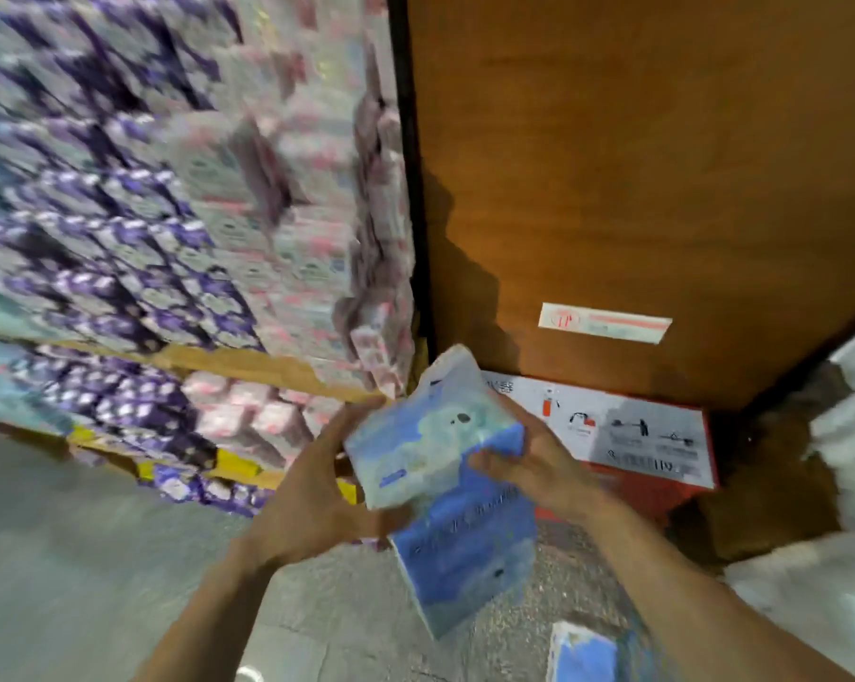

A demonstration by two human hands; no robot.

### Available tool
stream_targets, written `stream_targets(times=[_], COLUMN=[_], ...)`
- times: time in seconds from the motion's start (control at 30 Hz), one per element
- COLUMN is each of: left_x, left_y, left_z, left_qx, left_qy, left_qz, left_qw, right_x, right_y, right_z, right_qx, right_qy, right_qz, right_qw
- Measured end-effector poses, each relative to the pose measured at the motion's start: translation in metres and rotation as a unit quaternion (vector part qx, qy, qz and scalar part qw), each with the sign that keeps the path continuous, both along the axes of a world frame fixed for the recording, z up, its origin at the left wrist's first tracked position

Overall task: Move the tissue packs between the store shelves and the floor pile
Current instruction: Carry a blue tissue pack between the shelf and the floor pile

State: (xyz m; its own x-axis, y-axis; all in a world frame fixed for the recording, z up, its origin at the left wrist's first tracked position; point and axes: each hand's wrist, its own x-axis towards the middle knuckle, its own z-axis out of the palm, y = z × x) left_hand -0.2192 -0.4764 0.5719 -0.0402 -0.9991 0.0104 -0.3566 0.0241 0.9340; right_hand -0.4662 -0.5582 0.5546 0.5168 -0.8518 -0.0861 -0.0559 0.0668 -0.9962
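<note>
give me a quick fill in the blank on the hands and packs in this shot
The left hand and right hand hold a ____ tissue pack.
The stocked shelves stand on the person's ____ side.
The box by the brown panel is white and ____.
A second pack lies on the ____.
Missing words: blue, left, red, floor.

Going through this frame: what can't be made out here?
Head view:
shelf packs: print smeared by motion blur.
blue tissue pack: lettering blurred; sides covered by left hand and right hand.
floor pack: cut off by bottom edge.
white bundles: blurred, cut by right edge.
</note>
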Motion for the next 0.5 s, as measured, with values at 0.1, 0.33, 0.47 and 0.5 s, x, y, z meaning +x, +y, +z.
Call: stream_targets(times=[0.1,0.33,0.47,0.5], left_x=[0.011,0.036,0.067,0.078], left_y=[0.015,0.076,0.128,0.144], left_z=[0.075,0.158,0.168,0.171], left_qx=[-0.032,-0.171,-0.202,-0.214], left_qy=[0.041,0.066,0.126,0.132], left_qz=[0.057,0.188,0.272,0.292], left_qw=[0.997,0.965,0.932,0.923], right_x=[0.023,0.105,0.170,0.187], right_y=[0.007,0.047,0.095,0.107], right_z=[0.079,0.189,0.209,0.211], right_qx=[-0.053,-0.084,-0.098,-0.099], right_qy=[-0.049,-0.129,-0.132,-0.130], right_qz=[-0.022,-0.025,0.008,0.022], right_qw=[0.997,0.988,0.986,0.986])
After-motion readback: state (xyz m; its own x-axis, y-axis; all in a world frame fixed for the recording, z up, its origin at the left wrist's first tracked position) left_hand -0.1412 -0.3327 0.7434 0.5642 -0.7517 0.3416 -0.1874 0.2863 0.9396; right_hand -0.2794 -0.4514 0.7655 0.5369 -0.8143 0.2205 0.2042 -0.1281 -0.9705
